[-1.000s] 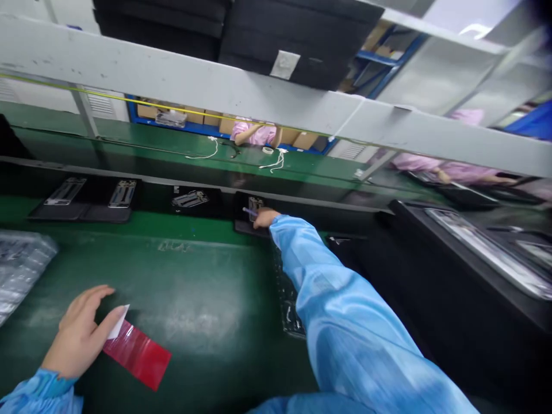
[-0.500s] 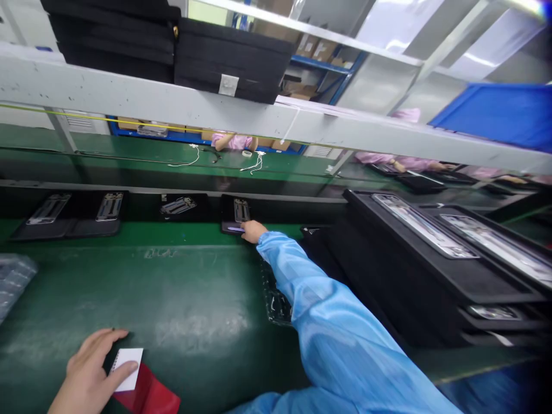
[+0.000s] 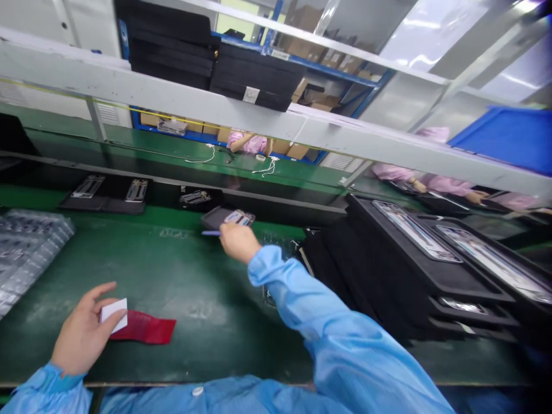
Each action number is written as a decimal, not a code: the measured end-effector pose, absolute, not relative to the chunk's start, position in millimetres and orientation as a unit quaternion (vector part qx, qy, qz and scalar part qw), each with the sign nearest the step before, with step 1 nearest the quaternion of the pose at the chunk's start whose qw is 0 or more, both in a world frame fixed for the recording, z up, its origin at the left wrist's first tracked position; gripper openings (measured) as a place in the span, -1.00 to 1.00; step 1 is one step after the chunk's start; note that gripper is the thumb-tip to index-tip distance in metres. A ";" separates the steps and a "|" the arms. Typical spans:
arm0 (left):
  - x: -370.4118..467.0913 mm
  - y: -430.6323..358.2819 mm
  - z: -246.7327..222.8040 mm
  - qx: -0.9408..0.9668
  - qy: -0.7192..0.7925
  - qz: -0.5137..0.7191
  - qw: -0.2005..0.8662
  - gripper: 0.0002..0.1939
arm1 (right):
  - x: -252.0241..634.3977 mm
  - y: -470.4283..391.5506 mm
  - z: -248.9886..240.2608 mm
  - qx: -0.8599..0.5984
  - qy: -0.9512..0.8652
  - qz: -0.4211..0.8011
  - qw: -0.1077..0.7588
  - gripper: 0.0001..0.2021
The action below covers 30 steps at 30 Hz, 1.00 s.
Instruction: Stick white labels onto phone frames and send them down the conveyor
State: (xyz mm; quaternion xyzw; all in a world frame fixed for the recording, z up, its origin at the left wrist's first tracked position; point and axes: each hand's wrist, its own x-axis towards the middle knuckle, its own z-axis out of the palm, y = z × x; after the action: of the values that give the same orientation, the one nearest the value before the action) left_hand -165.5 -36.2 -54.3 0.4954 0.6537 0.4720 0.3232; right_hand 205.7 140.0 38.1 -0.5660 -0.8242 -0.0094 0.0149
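Observation:
My left hand (image 3: pixel 84 330) pinches a small white notepad (image 3: pixel 112 316) between thumb and fingers, low at the left. A red flap or strip (image 3: pixel 149 328) stretches rightward from beneath the pad; whether it is joined to it I cannot tell. Further forward, my right hand (image 3: pixel 240 241) is closed around a thin purple pen (image 3: pixel 210 233), which points left. Just behind those fingers is a small black tray (image 3: pixel 214 218), turned at an angle, with a metallic phone-frame-like part (image 3: pixel 240 217) on it. Whether the fingers also grip the tray is hidden.
Stacked black trays (image 3: pixel 366 276) with metallic parts stand at the right. More black trays (image 3: pixel 110 201) lie along the back of the green bench (image 3: pixel 194 287). Clear plastic blister trays (image 3: pixel 32 247) lie at the left. People in pink sleeves (image 3: pixel 448 185) work beyond the rail.
My right hand has drawn back toward me and left with the pen, and the small tray behind it has turned. My left hand has risen with the notepad; the camera view has shifted.

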 end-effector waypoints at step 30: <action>-37.1 19.9 -6.8 0.678 0.340 0.371 0.535 -0.42 | 167.2 -20.9 -5.8 -0.491 -0.630 0.524 0.296 -0.71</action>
State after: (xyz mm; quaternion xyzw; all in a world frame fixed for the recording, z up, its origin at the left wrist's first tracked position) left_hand -37.1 19.9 -6.8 0.6784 0.3398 0.3710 0.5354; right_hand 167.2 -20.9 -5.8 -0.4908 -0.6301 0.5237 0.2965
